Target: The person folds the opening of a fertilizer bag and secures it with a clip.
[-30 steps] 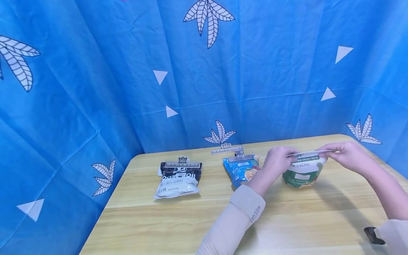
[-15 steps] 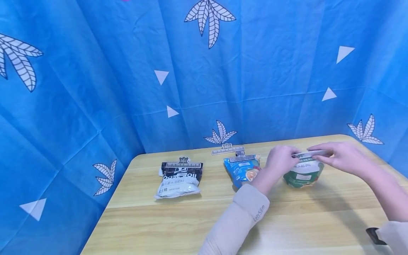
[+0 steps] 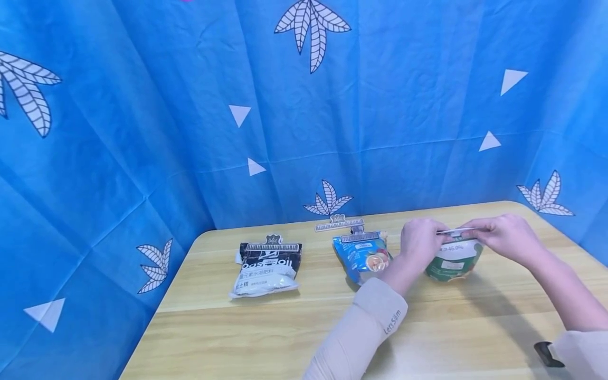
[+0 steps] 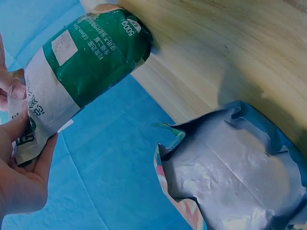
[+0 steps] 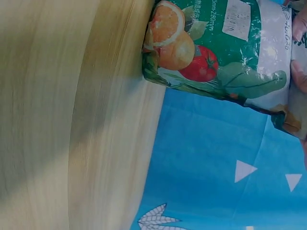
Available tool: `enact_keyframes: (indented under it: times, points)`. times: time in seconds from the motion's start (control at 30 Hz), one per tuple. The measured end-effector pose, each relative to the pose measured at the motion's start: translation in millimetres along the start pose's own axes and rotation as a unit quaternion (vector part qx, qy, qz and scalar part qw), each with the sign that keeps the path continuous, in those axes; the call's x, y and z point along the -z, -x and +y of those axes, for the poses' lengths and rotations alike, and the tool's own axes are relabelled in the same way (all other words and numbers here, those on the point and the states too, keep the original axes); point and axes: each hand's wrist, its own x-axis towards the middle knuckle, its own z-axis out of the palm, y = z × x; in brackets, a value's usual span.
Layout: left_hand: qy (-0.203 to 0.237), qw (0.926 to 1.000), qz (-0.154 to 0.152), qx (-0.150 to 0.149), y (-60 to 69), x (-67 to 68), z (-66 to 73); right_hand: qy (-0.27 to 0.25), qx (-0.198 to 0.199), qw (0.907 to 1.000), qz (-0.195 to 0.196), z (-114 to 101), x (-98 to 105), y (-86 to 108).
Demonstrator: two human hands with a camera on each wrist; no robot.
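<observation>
A green and white bag (image 3: 453, 264) with fruit pictures stands on the right part of the table. My left hand (image 3: 419, 243) pinches the left end of its folded top edge. At the right end of that edge, my right hand (image 3: 503, 237) pinches it between thumb and fingers. In the left wrist view, the left fingers and thumb (image 4: 14, 88) lie around the bag's white upper part. Fruit and a tomato are printed on the bag's side (image 5: 201, 62) in the right wrist view, where only fingertips of the hand show at the edge.
Left of the hands lies a blue bag (image 3: 361, 258) with a clip (image 3: 359, 236) on its top. A black and white bag (image 3: 266, 274) with its own clip (image 3: 273, 246) lies farther left. Another clip (image 3: 339, 224) rests near the table's back edge. A blue curtain (image 3: 304, 105) hangs behind.
My hands have come closer together along the bag's top edge, the right hand moving left and then re-gripping it. The top looks folded down further. Other bags have stayed put.
</observation>
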Motion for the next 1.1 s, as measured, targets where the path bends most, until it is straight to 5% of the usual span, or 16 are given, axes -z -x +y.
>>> enact_keyframes:
  times: [0.13,0.27,0.67,0.93,1.1]
  points:
    - [0.005,0.9999,-0.009,0.001,1.5,-0.7,-0.4,-0.001,0.0,1.0,-0.009,-3.6,1.1,-0.1]
    - [-0.008,0.9999,-0.001,-0.012,2.2,-2.1,-0.6,0.005,0.041,0.9991,0.001,-8.6,-0.8,-2.2]
    - [-0.01,0.9996,0.025,0.002,2.4,-3.8,-0.5,-0.023,0.106,0.9901,0.09,-4.8,-12.2,-2.4]
    - [-0.002,1.0,0.002,0.005,1.4,-3.8,0.9,-0.021,-0.009,0.9997,0.005,2.9,2.5,7.5]
    - [-0.001,0.9998,-0.011,0.018,1.5,-2.9,1.0,-0.011,-0.012,0.9998,0.014,7.5,2.9,11.2]
